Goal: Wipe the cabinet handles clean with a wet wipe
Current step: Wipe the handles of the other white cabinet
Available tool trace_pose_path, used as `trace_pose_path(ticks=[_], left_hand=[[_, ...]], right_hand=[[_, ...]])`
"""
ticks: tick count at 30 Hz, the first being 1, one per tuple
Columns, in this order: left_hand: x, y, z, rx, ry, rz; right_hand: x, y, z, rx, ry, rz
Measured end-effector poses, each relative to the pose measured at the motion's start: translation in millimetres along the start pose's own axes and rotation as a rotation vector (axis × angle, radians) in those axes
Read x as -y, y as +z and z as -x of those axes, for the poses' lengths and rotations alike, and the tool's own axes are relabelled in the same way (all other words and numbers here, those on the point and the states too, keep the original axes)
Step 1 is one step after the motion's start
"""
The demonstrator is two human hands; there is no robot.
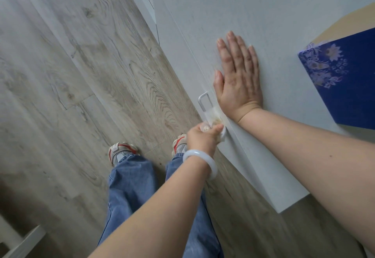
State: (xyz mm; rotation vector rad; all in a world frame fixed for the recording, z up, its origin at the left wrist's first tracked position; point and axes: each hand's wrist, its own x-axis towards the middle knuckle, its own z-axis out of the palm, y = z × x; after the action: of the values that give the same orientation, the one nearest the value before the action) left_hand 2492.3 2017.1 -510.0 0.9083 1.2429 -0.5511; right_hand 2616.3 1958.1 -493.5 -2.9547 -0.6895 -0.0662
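The person stands facing a pale grey wood-grain cabinet door (263, 24) on the right of the scene, looking down along it to the grey wood-plank floor (71, 65). One slim silver metal bar handle (203, 100) shows on the door's near edge, and it is the only handle in view. The left hand (202, 136), wearing one milky white bangle (203, 161) on the wrist, clenches round one crumpled white wet wipe (215, 120) and holds it wrapped about the lower part of the handle; the wipe looks yellowish where it meets the metal. The right hand (237, 77) lies flat with straight fingers against the door just beside the handle, grasping nothing, seemingly steadying the door.

Judged from this, the wiping of this handle is under way: the lower stretch is covered by the wipe, while the upper end and its bend are bare and may need a pass. Whether other handles remain cannot be told. One blue floral-patterned box (345, 75) sits at the far right.
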Motion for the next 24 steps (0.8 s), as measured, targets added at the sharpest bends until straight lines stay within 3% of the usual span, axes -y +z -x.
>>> trace_pose_path(ticks=[11, 14, 19, 24], left_hand=[[-22.6, 14.5, -10.5, 0.012, -0.124, -0.154], [-37.4, 11.7, -8.3, 0.028, -0.158, -0.336], [-44.3, 0.2, -13.5, -0.006, 0.168, -0.715], [-77.0, -6.8, -19.6, -0.105, 0.428, -0.815]], right_hand=[[0.3, 0.3, -0.6, -0.001, 0.003, 0.001], [0.1, 0.1, -0.6, 0.007, 0.002, 0.002], [-0.3, -0.3, -0.1, 0.012, 0.0, -0.003], [-0.4, -0.5, -0.2, 0.013, -0.003, -0.01]])
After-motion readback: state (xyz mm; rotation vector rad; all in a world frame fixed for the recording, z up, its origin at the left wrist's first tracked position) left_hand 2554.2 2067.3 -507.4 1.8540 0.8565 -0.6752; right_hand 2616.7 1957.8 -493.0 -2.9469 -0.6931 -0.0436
